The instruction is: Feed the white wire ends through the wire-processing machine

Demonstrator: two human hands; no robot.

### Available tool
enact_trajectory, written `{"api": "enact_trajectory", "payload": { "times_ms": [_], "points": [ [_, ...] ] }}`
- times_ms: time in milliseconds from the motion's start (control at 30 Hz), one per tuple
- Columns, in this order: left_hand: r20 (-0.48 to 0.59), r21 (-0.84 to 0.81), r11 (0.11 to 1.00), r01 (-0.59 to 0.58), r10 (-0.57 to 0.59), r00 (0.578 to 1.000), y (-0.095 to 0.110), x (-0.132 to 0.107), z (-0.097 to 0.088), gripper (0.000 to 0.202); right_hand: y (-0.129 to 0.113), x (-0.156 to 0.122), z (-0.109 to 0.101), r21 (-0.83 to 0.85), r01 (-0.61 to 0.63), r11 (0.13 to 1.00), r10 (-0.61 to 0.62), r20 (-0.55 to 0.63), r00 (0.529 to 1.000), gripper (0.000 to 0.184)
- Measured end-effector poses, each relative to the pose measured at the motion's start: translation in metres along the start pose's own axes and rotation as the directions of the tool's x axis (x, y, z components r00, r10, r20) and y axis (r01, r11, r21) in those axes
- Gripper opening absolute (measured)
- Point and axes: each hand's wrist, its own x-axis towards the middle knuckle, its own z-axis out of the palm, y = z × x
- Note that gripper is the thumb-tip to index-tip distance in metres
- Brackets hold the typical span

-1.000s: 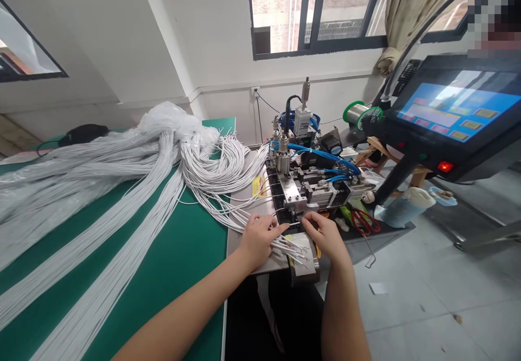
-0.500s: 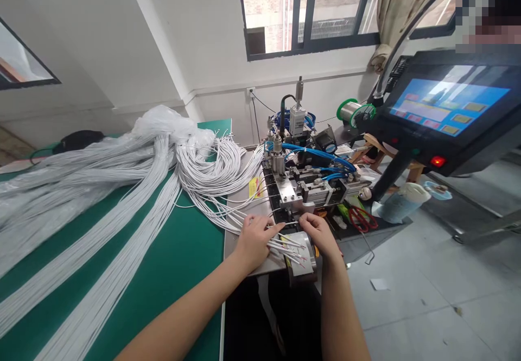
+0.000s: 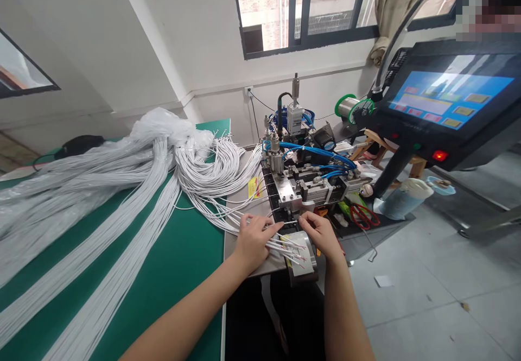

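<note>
My left hand [image 3: 252, 237] lies on a small fan of white wires [image 3: 287, 248] with stripped ends, its fingers pressed down on them on the metal plate [image 3: 234, 241]. My right hand [image 3: 321, 233] is closed in a pinch on one thin white wire right at the front of the small machine [image 3: 299, 179] with blue air hoses. The wire runs between my two hands. Behind them, large bundles of white wires [image 3: 122, 198] spread over the green mat [image 3: 179, 263].
A touch screen [image 3: 448, 97] on a black arm stands at the right. Red-handled scissors [image 3: 364, 215] lie on the right of the machine, a solder spool [image 3: 352, 108] behind it. A black object [image 3: 79, 145] sits far left. Grey floor lies at the right.
The view has drifted slightly; both hands stay at the machine's front, the right hand edging a little closer to its jaw with the wire.
</note>
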Motion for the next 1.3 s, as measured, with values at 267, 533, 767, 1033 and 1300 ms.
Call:
{"api": "enact_trajectory", "payload": {
  "times_ms": [267, 533, 767, 1033, 1300],
  "points": [
    [0.015, -0.015, 1.000, 0.007, -0.007, 1.000, -0.001, -0.001, 0.002, 0.062, 0.007, 0.005, 0.003, 0.182, -0.099, 0.978, 0.093, 0.039, 0.995, 0.029],
    [0.035, -0.026, 1.000, 0.009, -0.008, 0.999, -0.002, 0.000, 0.003, 0.062, 0.018, 0.007, 0.013, 0.452, -0.274, 0.849, 0.268, 0.078, 0.960, 0.029],
    [0.006, -0.072, 0.997, 0.004, -0.003, 1.000, -0.001, 0.001, 0.000, 0.050, 0.020, -0.004, 0.016, 0.451, -0.201, 0.870, 0.228, -0.006, 0.974, 0.038],
    [-0.015, -0.046, 0.999, 0.020, -0.021, 1.000, -0.002, 0.000, 0.002, 0.043, 0.010, -0.016, 0.005, 0.161, -0.147, 0.976, 0.180, -0.216, 0.960, 0.040],
    [-0.099, -0.030, 0.999, 0.013, -0.016, 0.995, 0.003, 0.000, -0.003, 0.032, -0.033, -0.039, -0.013, -0.068, -0.069, 0.995, 0.060, -0.132, 0.989, 0.031]
  ]
}}
